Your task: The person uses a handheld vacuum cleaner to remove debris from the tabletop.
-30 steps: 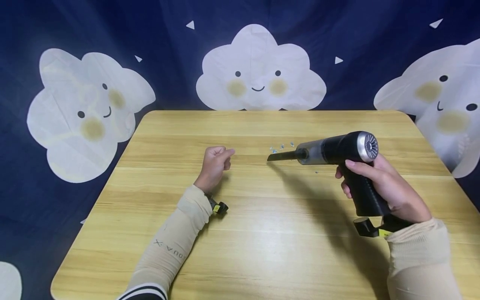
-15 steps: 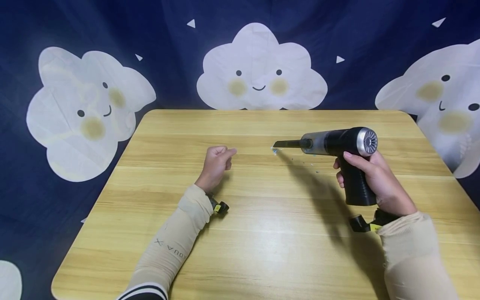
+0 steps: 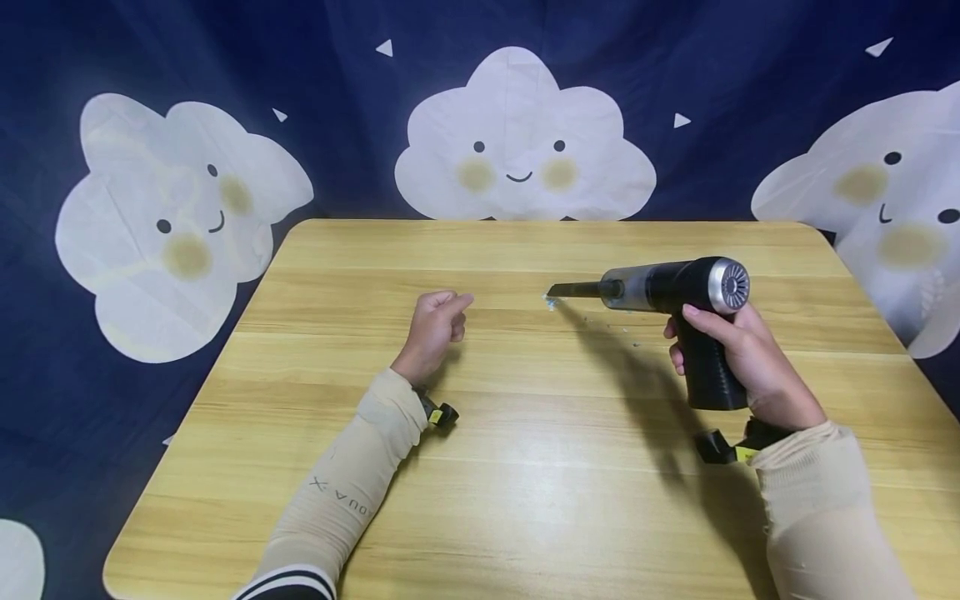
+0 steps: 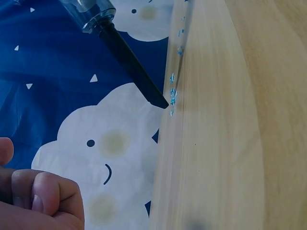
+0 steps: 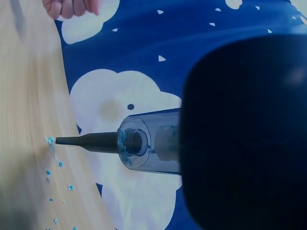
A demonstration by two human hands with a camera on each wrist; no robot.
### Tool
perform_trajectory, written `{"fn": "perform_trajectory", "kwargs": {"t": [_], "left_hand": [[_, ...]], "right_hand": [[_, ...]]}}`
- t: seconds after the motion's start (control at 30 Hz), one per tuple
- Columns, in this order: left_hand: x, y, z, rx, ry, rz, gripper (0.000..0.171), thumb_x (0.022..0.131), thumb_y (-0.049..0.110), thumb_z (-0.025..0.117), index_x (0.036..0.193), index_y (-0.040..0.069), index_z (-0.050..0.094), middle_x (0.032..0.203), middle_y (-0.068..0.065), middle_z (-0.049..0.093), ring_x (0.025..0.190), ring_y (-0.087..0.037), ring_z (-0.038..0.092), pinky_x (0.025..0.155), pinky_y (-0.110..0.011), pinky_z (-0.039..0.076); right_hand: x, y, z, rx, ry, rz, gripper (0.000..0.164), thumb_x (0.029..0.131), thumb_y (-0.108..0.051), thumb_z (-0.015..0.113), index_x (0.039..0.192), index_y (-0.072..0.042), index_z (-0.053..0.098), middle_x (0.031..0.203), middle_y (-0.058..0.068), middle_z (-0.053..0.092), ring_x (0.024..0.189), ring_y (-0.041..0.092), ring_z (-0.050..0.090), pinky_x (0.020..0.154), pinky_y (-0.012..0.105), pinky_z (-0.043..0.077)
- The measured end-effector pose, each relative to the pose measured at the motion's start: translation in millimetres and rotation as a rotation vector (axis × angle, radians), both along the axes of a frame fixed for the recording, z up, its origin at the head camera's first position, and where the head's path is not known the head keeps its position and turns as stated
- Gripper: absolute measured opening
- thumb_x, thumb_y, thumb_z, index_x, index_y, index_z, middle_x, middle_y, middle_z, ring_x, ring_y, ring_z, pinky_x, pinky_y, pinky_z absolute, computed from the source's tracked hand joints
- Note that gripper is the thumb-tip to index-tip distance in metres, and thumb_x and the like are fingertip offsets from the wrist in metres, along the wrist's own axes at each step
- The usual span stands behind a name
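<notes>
My right hand (image 3: 757, 358) grips the black handle of a handheld vacuum cleaner (image 3: 678, 287), thumb along its upper side. A narrow black nozzle (image 5: 88, 142) leads into a see-through dust cup (image 5: 151, 143), where blue bits show inside. The nozzle tip is right at a small cluster of blue and white scraps (image 3: 551, 302) on the table. My left hand (image 3: 433, 327) is left of the nozzle, fingers curled into a fist with nothing in it. In the left wrist view, its curled fingers (image 4: 48, 191) appear at the lower left corner.
The wooden table (image 3: 480, 500) has rounded corners and ends at the back against a dark blue curtain (image 3: 337, 83) printed with smiling clouds. More blue scraps (image 5: 70, 187) lie scattered on the table beneath the vacuum, whose long shadow falls toward the front right.
The vacuum's nozzle has moved away from me and slightly right, from bare wood to the scrap cluster, then stayed nearly still. The left hand has held its place.
</notes>
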State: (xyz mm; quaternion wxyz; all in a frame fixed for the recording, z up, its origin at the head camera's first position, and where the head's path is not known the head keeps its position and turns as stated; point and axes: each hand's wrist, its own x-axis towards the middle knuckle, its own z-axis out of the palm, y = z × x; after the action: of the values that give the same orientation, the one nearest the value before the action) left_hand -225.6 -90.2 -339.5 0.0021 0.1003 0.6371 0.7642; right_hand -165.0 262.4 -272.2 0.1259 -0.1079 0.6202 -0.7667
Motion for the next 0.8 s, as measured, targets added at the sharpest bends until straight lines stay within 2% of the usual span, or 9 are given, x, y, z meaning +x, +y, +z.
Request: {"fn": "perform_trajectory", "kwargs": {"t": [0.17,0.47,0.63,0.8], "left_hand": [[0.3,1.2,0.9,0.043,-0.005,-0.011,0.050,0.096,0.011,0.049,0.051,0.017,0.029,0.043,0.010,0.028,0.041,-0.007,0.023,0.042,-0.021,0.020],[0.7,2.5,1.1,0.064,-0.013,0.000,0.049,0.101,0.024,0.046,0.055,0.015,0.029,0.043,0.010,0.026,0.040,-0.007,0.021,0.041,-0.020,0.019],[0.8,3.3,1.3,0.060,-0.024,0.002,0.048,0.102,0.028,0.042,0.059,0.015,0.029,0.043,0.010,0.026,0.040,-0.007,0.022,0.041,-0.022,0.018],[1.6,2.7,1.1,0.036,-0.030,-0.013,0.041,0.105,0.033,0.033,0.069,0.013,0.030,0.050,0.006,0.026,0.044,-0.009,0.022,0.046,-0.027,0.016]], "right_hand": [[-0.2,0.4,-1.1,0.007,0.006,-0.001,0.021,0.101,-0.009,0.044,0.122,-0.006,0.042,0.080,0.004,0.064,0.057,0.018,0.061,0.052,0.027,0.055],[-0.1,0.9,0.2,0.008,-0.008,0.000,0.023,0.101,-0.009,0.044,0.123,-0.006,0.042,0.080,0.004,0.064,0.057,0.018,0.061,0.053,0.028,0.055],[-0.3,0.7,-1.3,0.012,0.001,0.012,0.021,0.101,-0.009,0.044,0.121,-0.005,0.043,0.081,0.004,0.064,0.057,0.018,0.061,0.053,0.028,0.054],[-0.2,-0.1,-2.7,0.012,0.008,0.019,0.019,0.101,-0.009,0.044,0.120,-0.005,0.042,0.080,0.003,0.064,0.057,0.018,0.061,0.052,0.027,0.054]]}}
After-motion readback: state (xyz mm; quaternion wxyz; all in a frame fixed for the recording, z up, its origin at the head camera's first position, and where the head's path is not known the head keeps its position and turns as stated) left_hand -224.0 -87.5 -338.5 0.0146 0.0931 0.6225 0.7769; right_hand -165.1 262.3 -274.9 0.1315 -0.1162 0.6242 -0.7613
